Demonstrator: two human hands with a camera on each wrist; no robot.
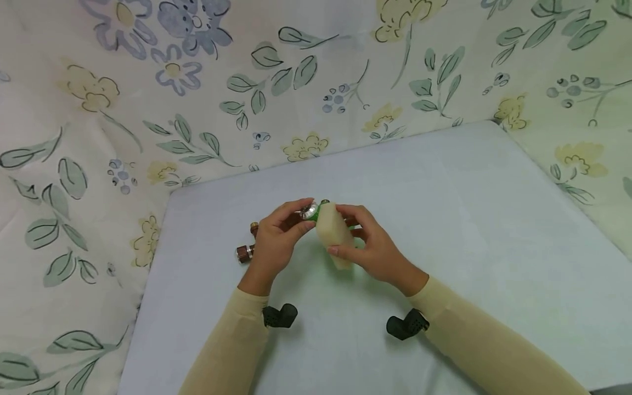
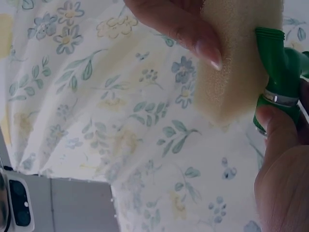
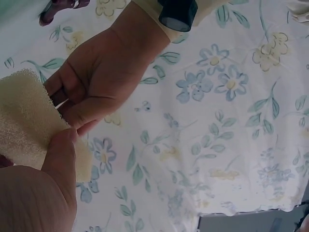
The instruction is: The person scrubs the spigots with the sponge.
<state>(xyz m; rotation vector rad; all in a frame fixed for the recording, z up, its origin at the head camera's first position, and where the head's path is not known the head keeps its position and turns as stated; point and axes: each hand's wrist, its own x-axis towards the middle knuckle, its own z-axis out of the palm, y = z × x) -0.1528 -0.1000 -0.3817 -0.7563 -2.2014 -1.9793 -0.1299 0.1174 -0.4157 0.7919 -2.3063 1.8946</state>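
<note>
My left hand [image 1: 274,241] pinches a green threaded pipe fitting [image 2: 285,67] with a silver ring, thumb against its lower collar. In the head view most of the fitting is hidden; a silver round end and a bit of green show. My right hand [image 1: 377,252] grips a thick beige sponge [image 1: 332,227] by its sides, thumb on the near face. The sponge stands upright right beside the fitting; whether they touch I cannot tell. Just left of my left hand lies a brown fitting [image 1: 244,253] with a silver ring, partly covered by the hand.
A brass-coloured end [image 1: 254,227] pokes out behind the left hand. Everything is over a white table [image 1: 469,219], with flower-patterned cloth [image 1: 266,93] rising behind and at the sides. Black wrist cameras [image 1: 280,316] sit on both forearms.
</note>
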